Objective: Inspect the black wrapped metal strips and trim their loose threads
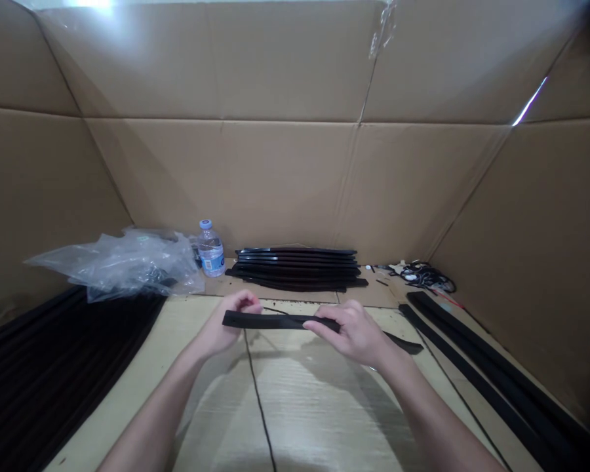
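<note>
A flat black strip [270, 320] is held level above the table, and my right hand [349, 328] is closed round it with the thumb along its near face. Its right end sticks out beyond that hand, bent slightly down. At the strip's left end, my left hand [231, 318] is closed, its fingertips pinching a thin black cord [256, 387]. One stretch of the cord goes from those fingertips to behind the strip; another hangs below it and runs toward me over the table. The strip partly hides the left hand's fingers.
At the back lie stacked black strips [295, 269], beside a water bottle [211, 250] and clear plastic bags [137, 262]. Many long black strips [73, 367] cover the left side; a few more [476, 367] lie right. Tangled cords [425, 275] sit back right. Cardboard walls [285, 177] enclose the table.
</note>
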The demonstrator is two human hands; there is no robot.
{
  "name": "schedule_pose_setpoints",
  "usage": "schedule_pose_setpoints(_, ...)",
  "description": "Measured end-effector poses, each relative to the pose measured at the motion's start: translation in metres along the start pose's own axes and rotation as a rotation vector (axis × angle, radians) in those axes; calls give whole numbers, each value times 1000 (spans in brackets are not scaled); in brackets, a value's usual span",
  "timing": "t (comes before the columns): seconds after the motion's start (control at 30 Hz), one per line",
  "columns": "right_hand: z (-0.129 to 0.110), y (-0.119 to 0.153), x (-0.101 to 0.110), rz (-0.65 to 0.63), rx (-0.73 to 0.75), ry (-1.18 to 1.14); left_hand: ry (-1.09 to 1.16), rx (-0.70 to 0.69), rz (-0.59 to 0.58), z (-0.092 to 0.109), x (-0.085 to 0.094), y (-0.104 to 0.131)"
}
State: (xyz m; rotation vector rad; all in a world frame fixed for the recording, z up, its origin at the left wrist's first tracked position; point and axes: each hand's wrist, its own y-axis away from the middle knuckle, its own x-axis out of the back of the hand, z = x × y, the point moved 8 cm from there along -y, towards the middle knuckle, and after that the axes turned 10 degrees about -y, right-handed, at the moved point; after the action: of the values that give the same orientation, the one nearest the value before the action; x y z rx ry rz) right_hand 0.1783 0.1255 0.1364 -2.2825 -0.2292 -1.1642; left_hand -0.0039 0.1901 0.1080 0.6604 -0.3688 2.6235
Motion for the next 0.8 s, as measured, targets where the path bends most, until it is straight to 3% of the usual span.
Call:
schedule_pose_setpoints(0.13, 0, 0, 3, 83, -28, 13, 152, 45, -210, 6, -58, 8)
schedule_pose_setpoints(0.2, 2, 0, 4, 113, -46, 28, 194, 61, -190, 10, -72, 9)
schedule_pose_setpoints(0.37, 8, -1, 5, 166, -85, 87, 101, 74, 41, 14, -69, 6)
schedule_pose_setpoints(0.47, 11, 0, 1, 182, -104, 146, -67, 15, 100, 20, -63, 8)
schedule_pose_setpoints(0.6, 16, 0, -8, 170, -131, 244, -354, -138, 98, 32, -62, 13)
schedule_pose_setpoints(0.8, 9, 0, -19, 91, -134, 334, -763, -329, -25, 46, -68, 18)
